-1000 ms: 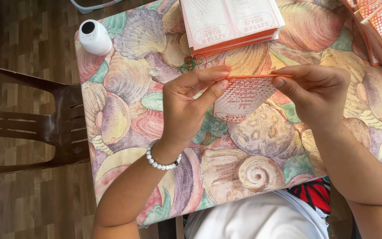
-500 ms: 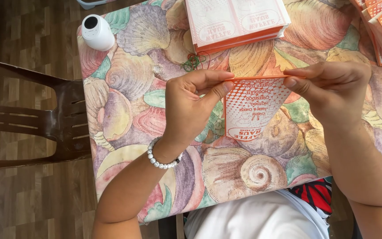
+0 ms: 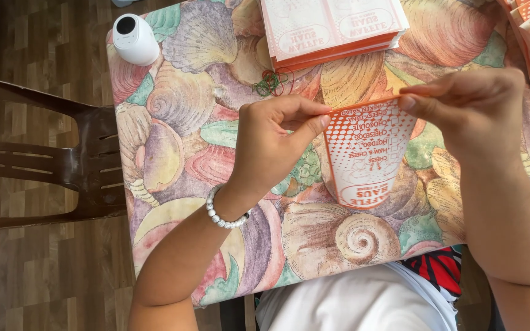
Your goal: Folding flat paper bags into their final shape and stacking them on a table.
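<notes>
Hands up over the table [image 3: 173, 153], mid-frame. Your left hand [image 3: 271, 144] pinches the sleeve [image 3: 366, 153] at its top left corner, thumb and forefinger clamped on the edge. Your right hand [image 3: 470, 107] pinches the top right corner the same way. Sleeve is orange-and-white printed paper, hanging between both hands just above the shell-pattern cloth. Stack [image 3: 332, 27] of the same sleeves lies beyond it, rubber bands [image 3: 271, 81] beside that. White camera [image 3: 133, 38] at far left corner, chair [image 3: 44, 165] left of table.
</notes>
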